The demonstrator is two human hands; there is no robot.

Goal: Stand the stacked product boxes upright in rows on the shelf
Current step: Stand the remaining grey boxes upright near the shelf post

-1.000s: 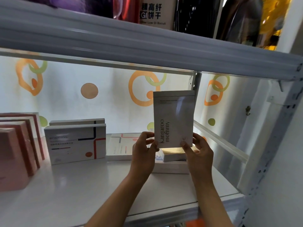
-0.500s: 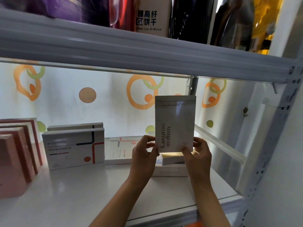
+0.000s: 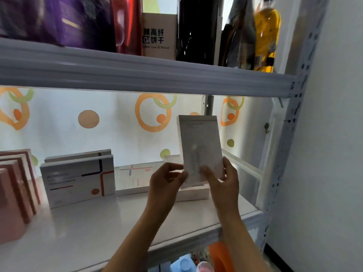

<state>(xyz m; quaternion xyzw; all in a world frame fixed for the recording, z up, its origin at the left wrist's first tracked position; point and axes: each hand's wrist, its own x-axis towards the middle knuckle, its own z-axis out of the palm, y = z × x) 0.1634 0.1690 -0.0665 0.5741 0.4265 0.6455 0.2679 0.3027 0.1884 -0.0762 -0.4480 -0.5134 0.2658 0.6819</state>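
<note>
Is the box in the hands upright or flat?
Upright, slightly tilted. The white box stands on its short end, pinched at its lower edge by the left hand and right hand, above the shelf.

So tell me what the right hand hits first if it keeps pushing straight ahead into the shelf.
Probably the flat stack of white boxes lying just beyond the right hand, below the box it holds. Depth is unclear; past that comes the patterned back wall.
</note>
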